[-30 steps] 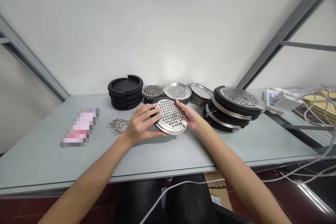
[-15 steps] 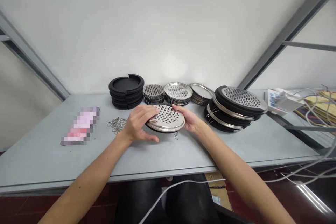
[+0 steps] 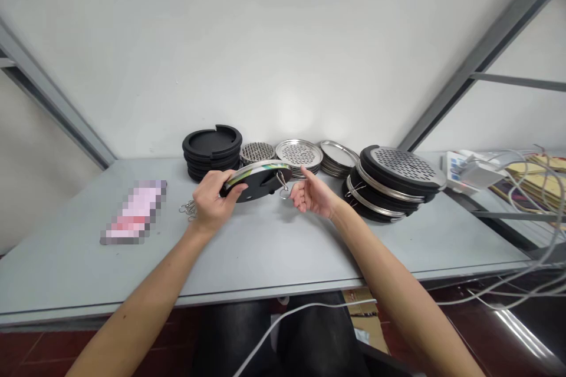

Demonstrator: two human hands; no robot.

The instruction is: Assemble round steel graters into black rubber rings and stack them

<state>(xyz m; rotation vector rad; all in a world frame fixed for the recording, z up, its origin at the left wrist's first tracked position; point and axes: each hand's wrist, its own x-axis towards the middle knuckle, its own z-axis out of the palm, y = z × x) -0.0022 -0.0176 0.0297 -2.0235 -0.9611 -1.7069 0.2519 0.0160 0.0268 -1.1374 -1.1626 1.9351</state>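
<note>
A round black case (image 3: 254, 184) with a slotted metal lid is tilted up so that its dark underside faces me. My left hand (image 3: 214, 200) grips its left edge, thumb underneath and fingers over the top. From its right edge hangs a wire clip with a ring (image 3: 283, 185). Just right of that ring, my right hand (image 3: 312, 193) is open, thumb raised and fingers loosely curled, with nothing visibly held. A small pile of wire clips (image 3: 188, 209) lies partly hidden behind my left hand.
Along the wall stand a stack of black rings (image 3: 212, 150), spiked metal discs (image 3: 258, 152), slotted lids (image 3: 299, 153) and shallow metal trays (image 3: 339, 156). Assembled cases (image 3: 398, 174) are piled at right, near a white power strip (image 3: 457, 174) with cables. A blurred pink item (image 3: 137, 209) lies left.
The case has been tipped from lid-up to show its underside and shifted slightly left in my left hand. My right hand has let go of its right edge. The hanging clip is now in plain view.
</note>
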